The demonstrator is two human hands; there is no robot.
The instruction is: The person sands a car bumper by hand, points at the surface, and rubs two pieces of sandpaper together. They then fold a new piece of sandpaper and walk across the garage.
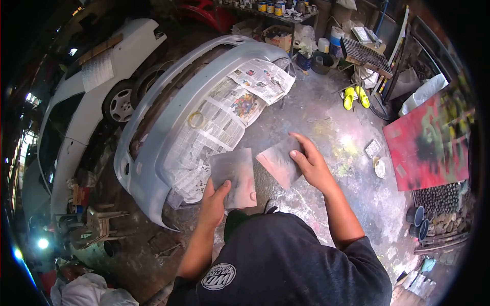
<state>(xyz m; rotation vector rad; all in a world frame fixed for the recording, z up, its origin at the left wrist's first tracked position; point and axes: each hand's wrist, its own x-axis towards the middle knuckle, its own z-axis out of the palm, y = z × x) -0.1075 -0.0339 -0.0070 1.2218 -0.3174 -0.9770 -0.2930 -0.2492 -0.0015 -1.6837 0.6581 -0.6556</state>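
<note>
Grey and dusty pink, two thin sheets face you, held up near the middle of the view, above the floor (352, 209) and in front of your shirt (286, 260). The left sheet (235, 166) is an upright rectangle: smoky grey over its top and left, fading to blotchy pink at lower right. A small rounded pinkish shape shows at its lower right edge; you cannot tell whether it is a mark or a fingertip. The right sheet (278, 162) is tilted, darker grey toward your hand, with a paler pink band along its left and lower edge. A narrow gap parts them.

Your left hand (215, 199) pinches its sheet at the lower left, thumb flat on the front, most fingers hidden behind. Your right hand (310, 159) grips the other at its right edge, thumb in front, forefinger stretched along the top. Just beyond lies a grey bumper (153, 153), with newspaper (219, 137) along its near side.
</note>
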